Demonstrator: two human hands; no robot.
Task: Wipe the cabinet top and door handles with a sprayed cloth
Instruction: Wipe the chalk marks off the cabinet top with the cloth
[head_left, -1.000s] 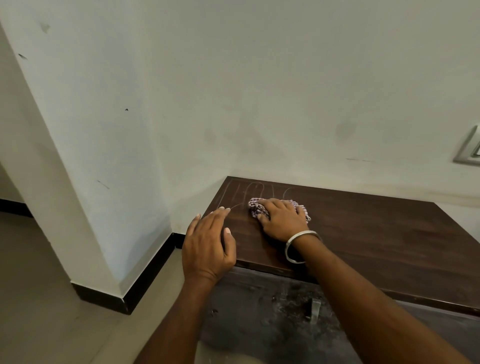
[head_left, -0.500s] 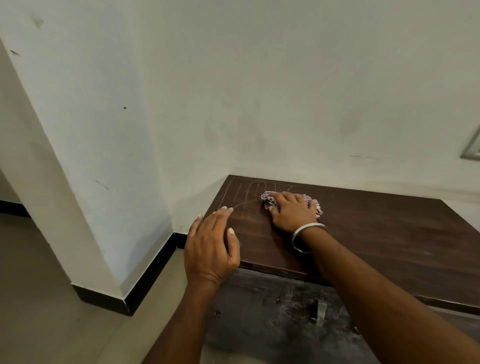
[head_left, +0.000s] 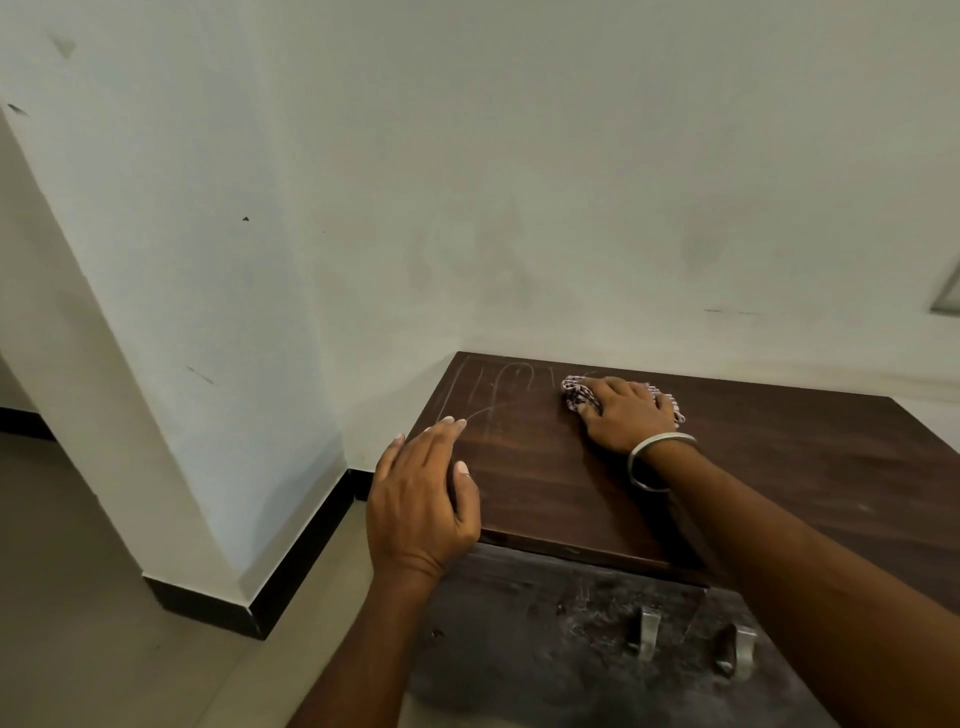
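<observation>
Cabinet top (head_left: 779, 467): dark brown wood, tucked into the corner where two white walls (head_left: 571, 182) meet. Cloth on it at the back, near the far wall.

Nearest of all, two bare arms reaching in from the bottom. Below the top, a dusty, scratched dark cabinet front (head_left: 545, 649) with two small metal door handles (head_left: 649, 631), side by side, the right one (head_left: 737, 657) partly behind the right arm.

Next, the left hand (head_left: 421, 504), palm down at the front left corner of the cabinet top. Fingers flat and loose, holding nothing, fingertips on the wood, thumb lying along the top.

Further back, a silver bangle (head_left: 655, 460) round the right wrist. Then the right hand (head_left: 626, 413), pressed flat on the cloth (head_left: 579, 397), fingers spread over it and curled a little at the tips. Cloth checked in red and white, bunched up, peeking out on the left and right of the hand.

Left of the cloth, pale wipe streaks (head_left: 493, 389) on the wood, some straight, some looped, running toward the back left corner.

Off to the left, light floor (head_left: 78, 597) and a black skirting strip (head_left: 291, 566) along the bottom of the wall. Far right on the wall, the edge of a pale plate (head_left: 948, 299), too blurry to tell more.
</observation>
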